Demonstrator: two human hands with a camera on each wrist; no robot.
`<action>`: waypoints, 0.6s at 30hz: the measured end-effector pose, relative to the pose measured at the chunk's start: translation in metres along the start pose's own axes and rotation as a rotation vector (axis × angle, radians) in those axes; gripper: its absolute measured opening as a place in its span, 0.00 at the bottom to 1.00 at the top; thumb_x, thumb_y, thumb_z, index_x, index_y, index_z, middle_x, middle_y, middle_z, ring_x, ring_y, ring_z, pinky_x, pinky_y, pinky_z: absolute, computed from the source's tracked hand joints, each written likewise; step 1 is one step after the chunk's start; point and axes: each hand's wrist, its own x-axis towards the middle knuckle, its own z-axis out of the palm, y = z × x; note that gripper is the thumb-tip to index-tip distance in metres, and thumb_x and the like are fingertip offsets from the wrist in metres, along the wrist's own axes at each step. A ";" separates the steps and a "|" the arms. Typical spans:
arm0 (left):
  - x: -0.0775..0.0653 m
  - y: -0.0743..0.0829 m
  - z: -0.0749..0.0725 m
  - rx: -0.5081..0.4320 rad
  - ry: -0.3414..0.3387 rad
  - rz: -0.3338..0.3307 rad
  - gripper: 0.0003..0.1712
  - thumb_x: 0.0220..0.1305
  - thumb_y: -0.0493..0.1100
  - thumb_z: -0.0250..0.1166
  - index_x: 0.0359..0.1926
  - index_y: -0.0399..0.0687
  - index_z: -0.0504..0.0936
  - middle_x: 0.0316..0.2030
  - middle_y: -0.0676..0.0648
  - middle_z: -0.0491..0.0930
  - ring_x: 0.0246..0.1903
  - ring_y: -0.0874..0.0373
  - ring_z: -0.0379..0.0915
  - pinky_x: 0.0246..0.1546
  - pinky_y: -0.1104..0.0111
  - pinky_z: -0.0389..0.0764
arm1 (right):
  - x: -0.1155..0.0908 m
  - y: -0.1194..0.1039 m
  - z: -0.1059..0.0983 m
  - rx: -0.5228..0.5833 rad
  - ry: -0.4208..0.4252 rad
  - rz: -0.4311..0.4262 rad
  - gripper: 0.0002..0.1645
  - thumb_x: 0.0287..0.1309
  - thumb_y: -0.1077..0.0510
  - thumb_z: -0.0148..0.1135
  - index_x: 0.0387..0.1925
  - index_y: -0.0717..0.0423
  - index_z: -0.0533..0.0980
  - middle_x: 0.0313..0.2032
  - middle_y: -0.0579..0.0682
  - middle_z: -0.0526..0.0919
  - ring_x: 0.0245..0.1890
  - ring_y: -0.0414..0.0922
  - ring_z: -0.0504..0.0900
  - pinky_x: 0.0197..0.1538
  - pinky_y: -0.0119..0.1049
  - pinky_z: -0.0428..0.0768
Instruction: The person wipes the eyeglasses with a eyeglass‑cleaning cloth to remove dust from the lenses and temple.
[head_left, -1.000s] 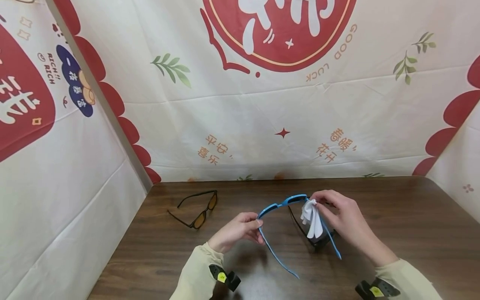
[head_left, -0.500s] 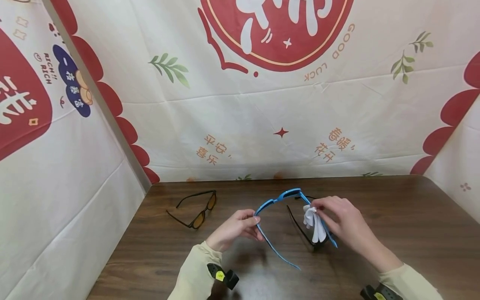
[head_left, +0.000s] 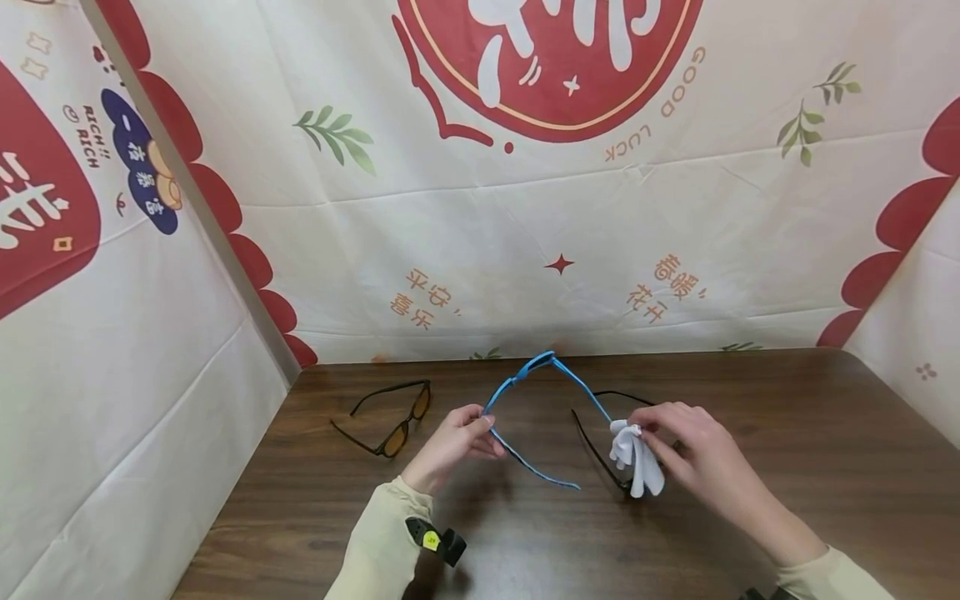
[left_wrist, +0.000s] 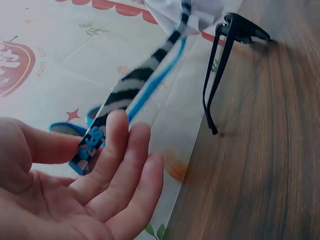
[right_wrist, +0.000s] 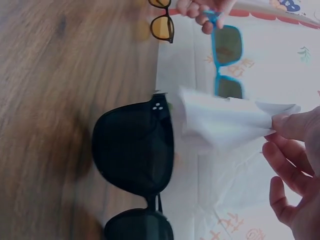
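My left hand (head_left: pixel 455 446) pinches blue-framed sunglasses (right_wrist: pixel 229 45) near one hinge, thumb against fingers. Their arms are unfolded, and the frame is raised above the table. Black and white stripes with blue lettering mark the near arm (left_wrist: pixel 131 89) in the left wrist view. A crumpled white cloth (head_left: pixel 636 458) hangs from my right hand (head_left: pixel 705 454), pinched between thumb and fingertips. In the head view the cloth covers the tip of the far arm; whether it wraps that arm is hidden. Black sunglasses (right_wrist: pixel 135 145) rest on the table beneath the cloth, partly covered by it.
Dark-framed glasses with amber lenses (head_left: pixel 395 439) lie unfolded at the left of the brown wooden table (head_left: pixel 315 517). Behind the table hangs a white printed cloth backdrop (head_left: pixel 480 225), with another panel along the left side.
The blue sunglasses have turned and shifted up and left with my left hand. My right hand and the white cloth have slid along the far arm from near the hinge toward its tip.
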 end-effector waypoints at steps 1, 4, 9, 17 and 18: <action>0.000 0.000 0.000 0.001 0.016 -0.001 0.07 0.73 0.36 0.49 0.39 0.34 0.70 0.25 0.46 0.81 0.28 0.55 0.81 0.44 0.54 0.80 | 0.001 -0.001 0.000 0.002 0.007 -0.006 0.17 0.69 0.46 0.54 0.39 0.54 0.81 0.35 0.40 0.83 0.31 0.38 0.77 0.41 0.32 0.68; 0.001 -0.001 -0.001 -0.001 0.047 -0.012 0.07 0.73 0.36 0.49 0.39 0.35 0.70 0.24 0.46 0.80 0.29 0.55 0.81 0.45 0.53 0.80 | 0.005 -0.004 0.000 0.009 0.020 -0.007 0.25 0.70 0.41 0.46 0.39 0.53 0.80 0.35 0.39 0.82 0.32 0.37 0.77 0.41 0.32 0.69; 0.002 -0.003 0.001 0.002 0.048 -0.013 0.07 0.73 0.35 0.48 0.40 0.33 0.70 0.26 0.43 0.81 0.30 0.54 0.82 0.43 0.55 0.80 | 0.008 -0.014 0.005 0.110 0.004 0.021 0.09 0.57 0.64 0.67 0.41 0.54 0.80 0.35 0.42 0.82 0.32 0.37 0.78 0.34 0.25 0.73; 0.003 -0.005 0.010 0.004 0.025 0.011 0.09 0.72 0.34 0.49 0.42 0.28 0.70 0.28 0.41 0.82 0.30 0.55 0.82 0.42 0.58 0.81 | 0.009 -0.029 0.020 0.269 -0.093 0.060 0.25 0.42 0.81 0.66 0.42 0.57 0.77 0.35 0.43 0.81 0.31 0.37 0.80 0.31 0.23 0.77; 0.003 -0.005 0.011 0.002 0.025 0.013 0.09 0.72 0.34 0.49 0.42 0.27 0.70 0.28 0.40 0.82 0.30 0.55 0.82 0.42 0.58 0.81 | 0.009 -0.030 0.022 0.286 -0.105 0.058 0.25 0.43 0.81 0.66 0.42 0.57 0.77 0.35 0.43 0.80 0.30 0.37 0.80 0.31 0.23 0.78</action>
